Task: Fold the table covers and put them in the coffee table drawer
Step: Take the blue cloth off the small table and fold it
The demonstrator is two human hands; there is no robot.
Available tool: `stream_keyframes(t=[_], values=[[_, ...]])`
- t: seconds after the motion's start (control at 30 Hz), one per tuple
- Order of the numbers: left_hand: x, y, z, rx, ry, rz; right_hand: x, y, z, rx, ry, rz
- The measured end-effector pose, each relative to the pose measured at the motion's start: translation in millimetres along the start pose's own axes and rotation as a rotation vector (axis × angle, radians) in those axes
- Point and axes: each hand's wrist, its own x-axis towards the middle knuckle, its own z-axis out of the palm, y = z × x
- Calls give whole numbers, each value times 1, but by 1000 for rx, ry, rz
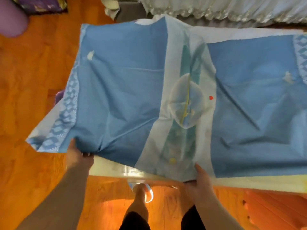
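While thumbs lie on top, both hands [78, 155] pinch the table cover's [126, 90] near edge.

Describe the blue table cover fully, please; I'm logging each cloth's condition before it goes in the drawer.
The blue table cover looks like thin woven cloth: blue panels, a white band with a teal strip and pale medallion down the middle, and diamond-patterned borders at both ends. It is spread open, wrinkled and unfolded over a pale table, its left end lifted clear. The left hand and right hand grip its near edge.
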Motion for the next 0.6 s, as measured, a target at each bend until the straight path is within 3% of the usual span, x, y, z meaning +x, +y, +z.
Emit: stream_keyframes(t=[0.1, 0.17, 0.3, 0.37, 0.43, 0.5, 0.57, 0.6], values=[[26, 45, -3, -12, -24, -26, -12, 4, 13, -30, 30, -97], [24, 76, -4, 64, 24, -25, -23, 1, 14, 32, 163, -145], [-10, 155, -38, 209, 232, 395, -58, 5, 20, -97, 348, -268], [-22, 179, -63, 130, 228, 468, -67, 9, 22, -118, 430, -280], [-18, 181, -94, 28, 226, 367, -75, 26, 31, -99, 421, -257], [-5, 162, -122, -11, 212, 172, -61, 42, 30, -208, 263, -199], [16, 138, -147, -100, 161, -4, -43, 60, 30, -59, 170, -101], [25, 129, -155, -124, 148, -28, -35, 71, 32, 27, 218, -102]])
